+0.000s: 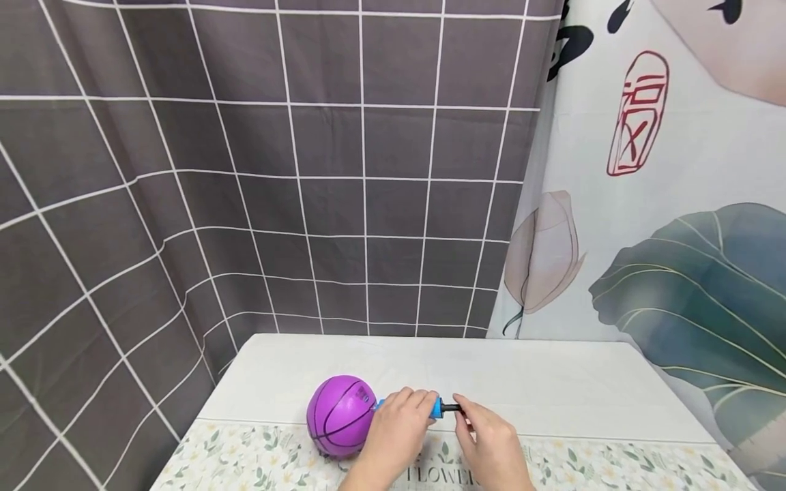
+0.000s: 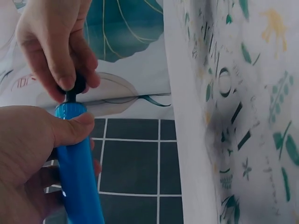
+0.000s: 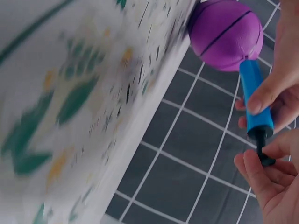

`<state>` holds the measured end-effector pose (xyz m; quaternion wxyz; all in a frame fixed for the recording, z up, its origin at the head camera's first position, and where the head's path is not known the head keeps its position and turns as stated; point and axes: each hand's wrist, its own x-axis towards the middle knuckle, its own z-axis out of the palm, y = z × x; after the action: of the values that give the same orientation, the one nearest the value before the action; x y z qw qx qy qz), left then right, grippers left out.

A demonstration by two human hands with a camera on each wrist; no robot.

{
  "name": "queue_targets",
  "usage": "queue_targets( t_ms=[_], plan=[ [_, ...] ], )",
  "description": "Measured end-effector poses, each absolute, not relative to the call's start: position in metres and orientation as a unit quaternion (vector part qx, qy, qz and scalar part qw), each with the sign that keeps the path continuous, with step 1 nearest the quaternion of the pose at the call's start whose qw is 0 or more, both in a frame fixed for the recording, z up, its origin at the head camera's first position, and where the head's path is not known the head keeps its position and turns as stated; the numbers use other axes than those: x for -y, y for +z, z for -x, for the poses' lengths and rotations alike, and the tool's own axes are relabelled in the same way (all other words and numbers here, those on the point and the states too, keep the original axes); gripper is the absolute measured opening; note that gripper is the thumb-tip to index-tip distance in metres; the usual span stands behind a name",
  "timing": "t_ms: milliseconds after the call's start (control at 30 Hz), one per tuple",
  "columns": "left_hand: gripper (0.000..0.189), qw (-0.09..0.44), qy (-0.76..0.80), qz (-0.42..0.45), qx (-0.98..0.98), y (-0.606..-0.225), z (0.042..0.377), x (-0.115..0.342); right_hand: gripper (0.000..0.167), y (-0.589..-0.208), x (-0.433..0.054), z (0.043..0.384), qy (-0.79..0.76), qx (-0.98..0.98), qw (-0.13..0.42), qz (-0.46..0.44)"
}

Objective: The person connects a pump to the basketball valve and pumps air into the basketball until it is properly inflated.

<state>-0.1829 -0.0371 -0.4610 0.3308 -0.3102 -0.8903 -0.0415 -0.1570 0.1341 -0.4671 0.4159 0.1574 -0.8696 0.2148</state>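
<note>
A purple ball with black seam lines [image 1: 339, 417] rests on the table, left of both hands. Joined to its right side is a blue hand pump [image 3: 254, 91], lying roughly level in the head view. My left hand [image 1: 399, 429] grips the pump's barrel [image 2: 79, 163], thumb along it and fingers curled around. At the pump's other end, my right hand [image 1: 491, 440] pinches the black handle [image 3: 266, 160] between thumb and fingers. A short stretch of black rod [image 1: 451, 408] shows between barrel and handle. In the right wrist view the pump's tip meets the ball.
The table has a plain white back part [image 1: 552, 382] and a floral cloth [image 1: 614, 467] with printed lettering along the front. Behind and to the left hangs a dark grid-patterned curtain [image 1: 393, 204]. A white cloth with leaf prints [image 1: 571, 150] hangs at the right.
</note>
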Motion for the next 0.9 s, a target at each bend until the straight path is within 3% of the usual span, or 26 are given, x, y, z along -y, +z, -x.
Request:
queue_targets(
  t_ms=[533, 900],
  plan=[
    [0.042, 0.298, -0.07, 0.286, 0.908, -0.456, 0.184, 0.049, 0.038, -0.456, -0.189, 0.157, 0.211, 0.877, 0.416, -0.113],
    [0.041, 0.321, -0.059, 0.287, 0.901, -0.458, 0.184, 0.048, 0.036, -0.462, -0.179, 0.156, 0.211, 0.87, 0.431, -0.114]
  ],
)
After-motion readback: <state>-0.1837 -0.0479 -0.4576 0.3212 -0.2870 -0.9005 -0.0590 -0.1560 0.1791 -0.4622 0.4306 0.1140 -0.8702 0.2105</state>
